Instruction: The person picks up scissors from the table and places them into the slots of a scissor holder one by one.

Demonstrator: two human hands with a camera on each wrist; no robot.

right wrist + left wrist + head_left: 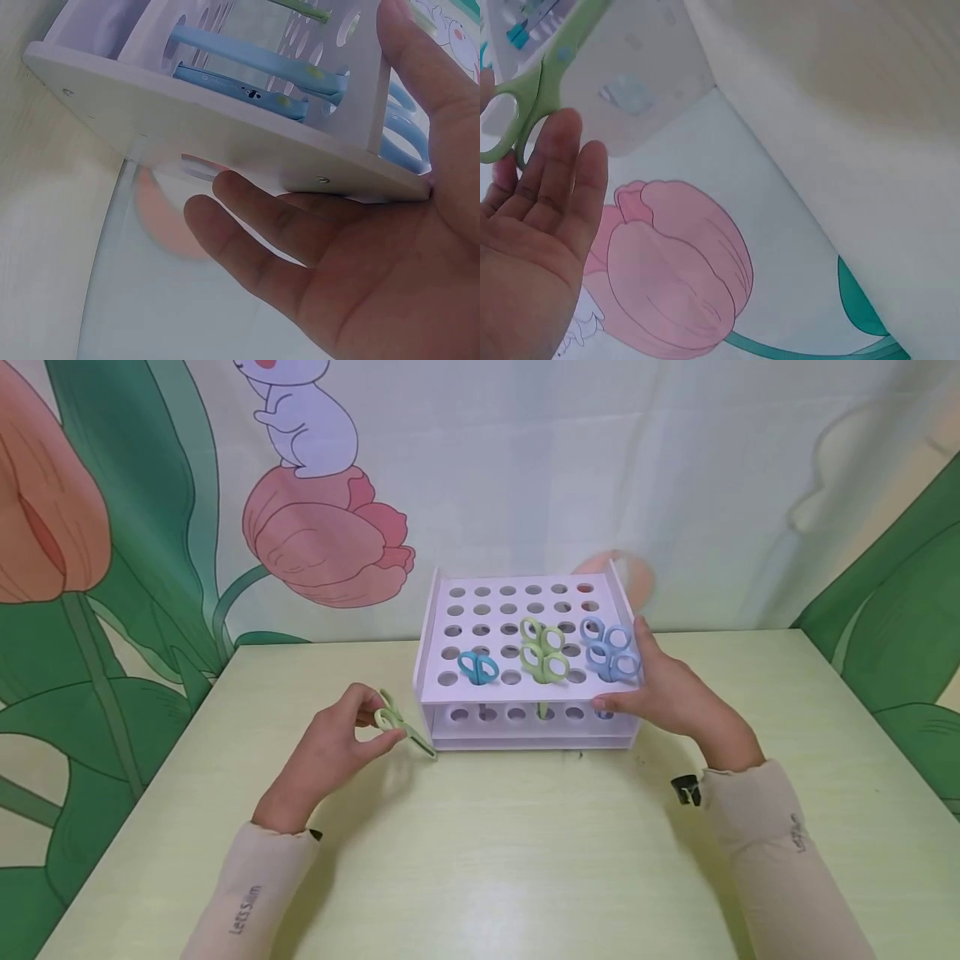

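Note:
My left hand (337,735) pinches a pair of green scissors (411,735) by the handles, beside the front left corner of a white rack (517,693). The blades point towards the rack's base; the left wrist view shows the green handle loops (536,94) against my fingers. On the rack's right side, my right hand (667,693) holds the edge, thumb along the front and the other fingers by the outer side panel (247,150). In the top's round holes stand teal scissors (478,668), more green scissors (542,652) and blue scissors (609,647), handles up.
Under the rack's top lies a lower holed shelf (502,715). The rack stands near the back of the pale table (480,843), in front of a curtain (510,468) printed with flowers and a white animal. A small black tag (686,790) hangs by the right sleeve.

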